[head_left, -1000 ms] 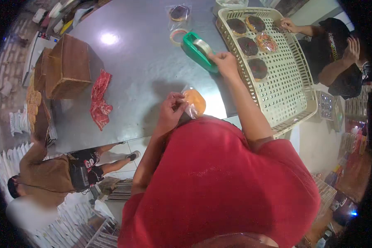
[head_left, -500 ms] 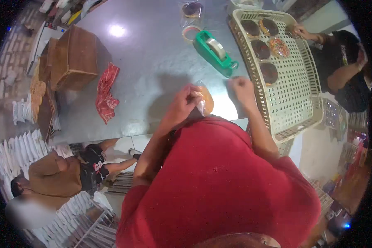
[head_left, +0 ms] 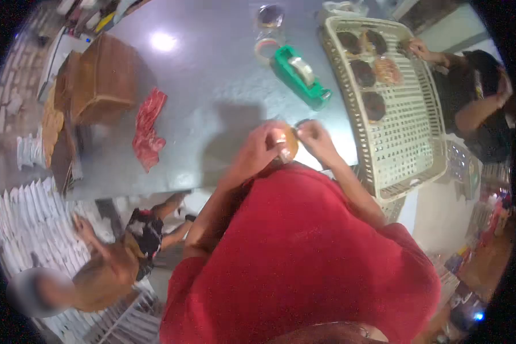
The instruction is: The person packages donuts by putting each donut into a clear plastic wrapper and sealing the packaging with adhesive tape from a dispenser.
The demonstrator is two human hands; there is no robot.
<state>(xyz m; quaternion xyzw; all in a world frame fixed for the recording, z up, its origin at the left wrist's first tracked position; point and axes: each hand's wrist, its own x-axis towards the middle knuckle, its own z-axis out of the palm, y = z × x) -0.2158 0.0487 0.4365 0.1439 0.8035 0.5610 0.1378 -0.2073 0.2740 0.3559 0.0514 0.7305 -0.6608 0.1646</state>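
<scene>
**Left hand [head_left: 265, 146] grips one bagged bun [head_left: 292, 146] at the near edge of the table [head_left: 212, 69]**

The single bun, in clear film, sits just in front of the red shirt [head_left: 303, 241], pinched between the left thumb and fingers. The right hand [head_left: 318, 142] is close by the bun's right side with its fingers curled; it is blurred, and whether it holds anything cannot be told.

Farther off, slightly right, lies one green tape dispenser [head_left: 292, 79] with one roll of tape [head_left: 302, 71] in it. One loose ring [head_left: 263, 51] lies at its far left end, and beyond that is one wrapped dark doughnut [head_left: 270, 16].

To the right stands one cream crate [head_left: 404, 149]. Five doughnuts [head_left: 374, 106] show plainly in its far part: two, then two, then one nearest. Four have dark tops; one is paler and mottled. At the crate's far right, one co-worker's hand [head_left: 420, 49] reaches in over something dark, partly covered.

On the left are one crumpled red cloth or wrapper [head_left: 149, 131] and, beyond it, two brown boxes [head_left: 106, 80], one larger. A second person [head_left: 106, 278], in brown, is at the near left.
</scene>
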